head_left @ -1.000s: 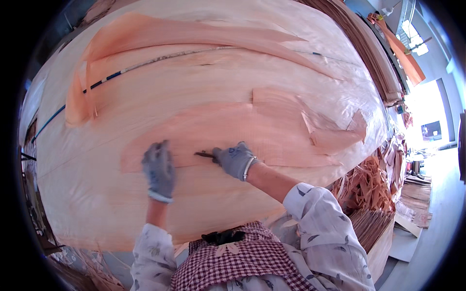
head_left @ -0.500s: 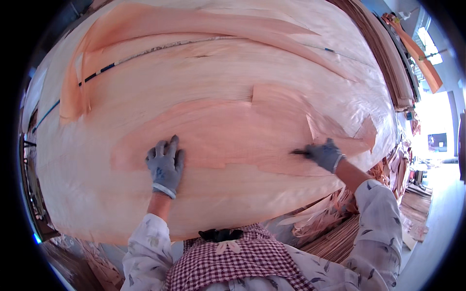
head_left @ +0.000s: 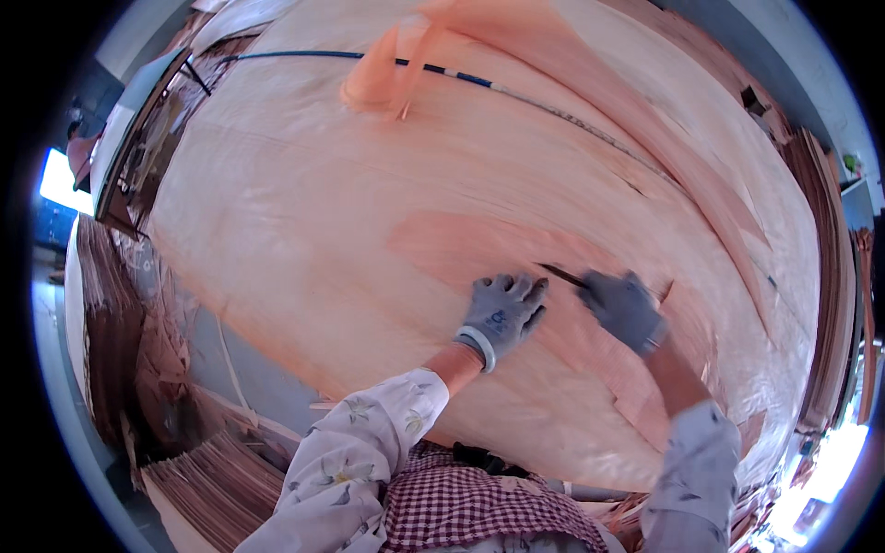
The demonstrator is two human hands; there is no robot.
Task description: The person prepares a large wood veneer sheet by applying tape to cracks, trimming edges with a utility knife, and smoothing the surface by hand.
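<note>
Thin, pinkish wood veneer lies on a broad, pale veneer sheet in front of me. My left hand, in a grey glove, rests with fingers spread at the edge of the pinkish piece. Just to its right, my gloved right hand is closed around a knife, whose dark, narrow blade points left, above the fingers of my left hand. Motion blurs the right hand somewhat. I cannot tell whether the blade touches the veneer.
A long orange veneer strip lies partly folded at the far side, over a thin blue-and-white rod. Stacked veneer stands at lower left, more stacks at right. Another person is at far left, by a table.
My view has turned to the left. The hands, wide apart before, are now close together, with the knife beside my left hand's fingers.
</note>
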